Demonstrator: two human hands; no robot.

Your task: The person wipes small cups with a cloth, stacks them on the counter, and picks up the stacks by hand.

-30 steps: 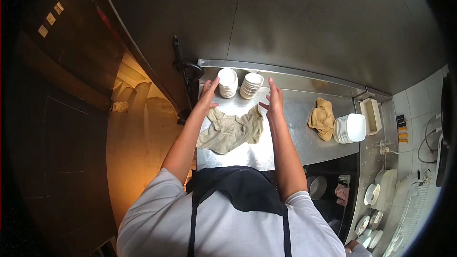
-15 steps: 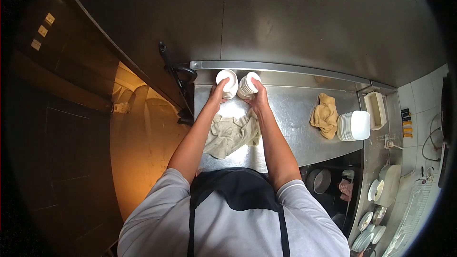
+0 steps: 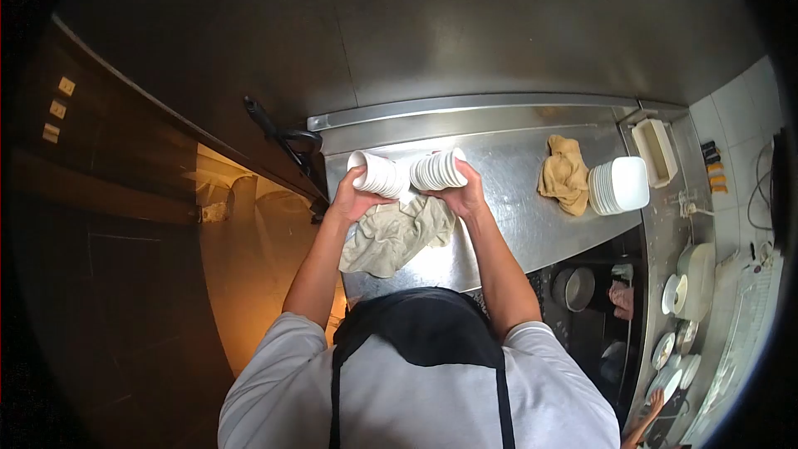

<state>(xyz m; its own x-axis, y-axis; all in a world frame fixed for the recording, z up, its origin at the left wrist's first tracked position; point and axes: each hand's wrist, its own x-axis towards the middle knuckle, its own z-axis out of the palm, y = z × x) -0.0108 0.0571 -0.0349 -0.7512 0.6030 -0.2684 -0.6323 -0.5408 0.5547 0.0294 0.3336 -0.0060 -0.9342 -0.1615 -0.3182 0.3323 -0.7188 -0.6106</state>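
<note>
My left hand (image 3: 350, 198) is wrapped round a stack of small white dishes (image 3: 381, 175), which is tilted sideways. A second white stack (image 3: 438, 170) leans toward the first, gripped by my right hand (image 3: 468, 192). Both stacks are above the steel counter (image 3: 515, 224), their lower ends close together; whether they touch is unclear. Just below them a crumpled beige-grey cloth (image 3: 391, 241) lies on the counter.
On the counter's right are a tan cloth (image 3: 564, 175), a stack of square white plates (image 3: 619, 186) and a long tray (image 3: 655, 153). Another person's hand (image 3: 655, 403) is at plates, lower right. A black handle-like object (image 3: 283, 137) stands left.
My hands first closed on the two upright stacks by the back edge. Since then both stacks have tilted and come nearer to me, over the cloth's far edge. The view has turned.
</note>
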